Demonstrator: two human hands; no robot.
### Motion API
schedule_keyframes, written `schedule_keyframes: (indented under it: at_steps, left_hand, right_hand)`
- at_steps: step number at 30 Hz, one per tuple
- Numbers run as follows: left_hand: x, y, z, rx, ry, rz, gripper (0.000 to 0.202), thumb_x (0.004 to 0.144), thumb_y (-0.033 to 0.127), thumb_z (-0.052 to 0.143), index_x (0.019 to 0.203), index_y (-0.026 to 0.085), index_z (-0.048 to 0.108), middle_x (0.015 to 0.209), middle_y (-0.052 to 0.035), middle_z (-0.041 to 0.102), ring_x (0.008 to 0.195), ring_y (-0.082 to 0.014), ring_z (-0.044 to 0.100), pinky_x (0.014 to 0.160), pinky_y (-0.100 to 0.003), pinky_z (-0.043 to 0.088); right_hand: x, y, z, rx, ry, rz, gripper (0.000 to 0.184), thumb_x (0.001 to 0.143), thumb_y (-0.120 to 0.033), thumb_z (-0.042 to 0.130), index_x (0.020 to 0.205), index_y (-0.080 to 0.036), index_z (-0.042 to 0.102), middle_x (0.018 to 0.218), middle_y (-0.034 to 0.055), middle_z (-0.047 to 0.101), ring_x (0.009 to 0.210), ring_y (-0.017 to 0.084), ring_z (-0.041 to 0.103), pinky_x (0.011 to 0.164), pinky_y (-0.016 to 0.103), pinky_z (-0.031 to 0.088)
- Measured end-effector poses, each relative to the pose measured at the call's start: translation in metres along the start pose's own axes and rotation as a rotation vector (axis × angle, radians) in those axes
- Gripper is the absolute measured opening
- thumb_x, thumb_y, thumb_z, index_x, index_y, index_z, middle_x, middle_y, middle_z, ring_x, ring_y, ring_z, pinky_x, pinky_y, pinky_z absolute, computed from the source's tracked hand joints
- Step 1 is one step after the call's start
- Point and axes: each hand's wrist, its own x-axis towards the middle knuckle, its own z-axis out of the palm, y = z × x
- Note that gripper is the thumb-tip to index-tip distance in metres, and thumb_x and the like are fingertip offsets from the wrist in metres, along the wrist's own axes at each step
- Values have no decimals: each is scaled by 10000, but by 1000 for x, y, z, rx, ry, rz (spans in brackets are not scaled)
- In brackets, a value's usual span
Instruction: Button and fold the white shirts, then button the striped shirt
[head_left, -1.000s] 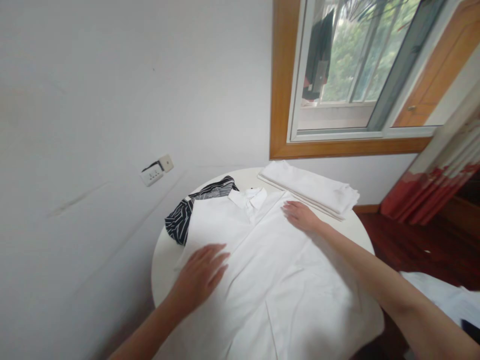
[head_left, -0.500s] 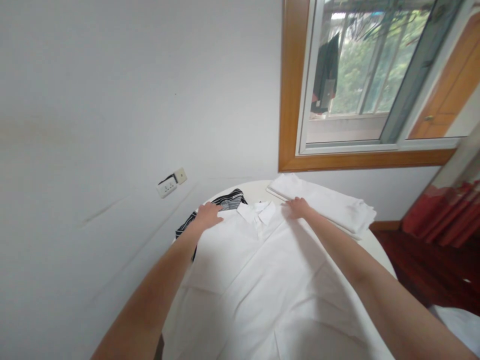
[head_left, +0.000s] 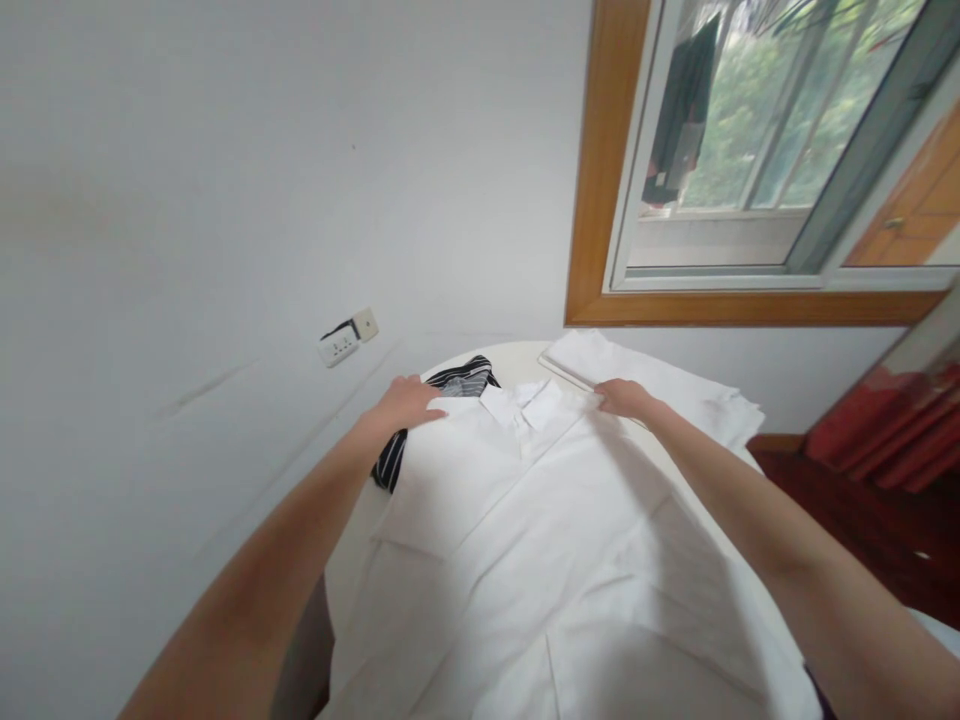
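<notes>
A white collared shirt lies spread over a round white table, its collar toward the wall and creases running down its lower part. My left hand is closed on the shirt's left shoulder, thumb on top. At the opposite shoulder, my right hand pinches the fabric, its fingertips partly hidden. Beside and partly under the shirt's left shoulder sits a black-and-white striped garment. A folded white cloth rests just beyond my right hand.
The wall with a power socket borders the table's far left side. A wood-framed window stands behind on the right. Red-and-white curtains hang at the right, above a dark red floor.
Both hands have moved a little outward, drawing the shirt's shoulders apart. My right hand has closed on the shoulder fabric. The view has shifted slightly.
</notes>
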Motion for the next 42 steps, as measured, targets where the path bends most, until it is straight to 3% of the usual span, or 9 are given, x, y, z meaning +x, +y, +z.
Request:
schedule_keyframes:
  at_steps: [5, 10, 16, 21, 25, 30, 35, 38, 42]
  left_hand:
    - [-1, -9, -6, 51, -6, -25, 281, 827, 373, 538, 1026, 228, 673, 1137, -83, 665, 1113, -275, 515, 917, -380, 348]
    - [6, -10, -27, 47, 205, -167, 300, 880, 370, 484, 1031, 177, 657, 1130, -119, 644, 1130, -289, 480, 942, -406, 302]
    - [21, -5, -71, 19, 495, -343, 312, 914, 285, 399, 994, 110, 645, 1076, -167, 617, 1161, -325, 419, 960, -478, 247]
    - [12, -7, -83, -18, 638, -424, 344, 931, 290, 355, 1033, 105, 626, 1122, -170, 597, 1208, -342, 374, 971, -504, 247]
    - [-14, -13, -52, -69, 614, -289, 322, 903, 338, 410, 971, 124, 641, 1064, -157, 626, 1148, -336, 452, 961, -494, 329]
    - [-70, -7, 21, -363, 597, -22, 345, 908, 331, 378, 1087, 159, 617, 1146, -102, 650, 1073, -235, 571, 962, -381, 446]
    - [-122, 16, 91, -405, 518, 206, 319, 877, 236, 409, 1110, 191, 623, 1229, -83, 638, 1171, -213, 557, 1022, -394, 438]
    - [-135, 23, 107, -359, 459, 274, 329, 876, 218, 453, 1164, 198, 610, 1222, -81, 646, 1178, -215, 558, 1031, -420, 435]
    - [-138, 21, 96, -315, 514, 294, 272, 892, 237, 457, 1087, 210, 645, 1154, -73, 680, 1122, -210, 596, 1057, -460, 409]
  right_hand:
    - [-7, 7, -22, 5, 46, 30, 306, 850, -295, 518, 1093, -219, 686, 1108, 97, 683, 1038, 249, 612, 801, 302, 452]
    - [-2, 14, -65, -29, 199, 91, 283, 874, -252, 454, 1021, -190, 688, 1072, 124, 677, 1009, 262, 610, 783, 317, 449]
    - [28, 15, -113, 31, 475, 196, 319, 887, -174, 369, 1060, -125, 633, 1105, 168, 628, 981, 260, 572, 766, 307, 429]
    - [38, 13, -120, 156, 641, 239, 293, 869, -166, 373, 1030, -95, 607, 1034, 186, 630, 951, 280, 555, 792, 340, 418]
    - [10, 15, -88, 267, 691, 68, 225, 828, -173, 436, 930, -131, 632, 936, 140, 667, 913, 267, 593, 787, 338, 449]
    - [-60, 21, -24, 458, 638, -143, 320, 769, -144, 481, 1035, -191, 652, 1020, 67, 703, 897, 217, 649, 779, 316, 512]
    - [-115, 28, 36, 300, 463, -242, 423, 775, -113, 485, 1134, -253, 661, 1159, 31, 682, 1031, 218, 645, 864, 335, 522]
    - [-125, 26, 55, 173, 325, -255, 388, 828, -143, 477, 1158, -233, 659, 1172, 55, 677, 1023, 232, 652, 856, 350, 524]
    - [-123, 22, 54, 115, 313, -200, 346, 849, -156, 483, 1139, -192, 667, 1157, 80, 679, 988, 246, 658, 830, 340, 518]
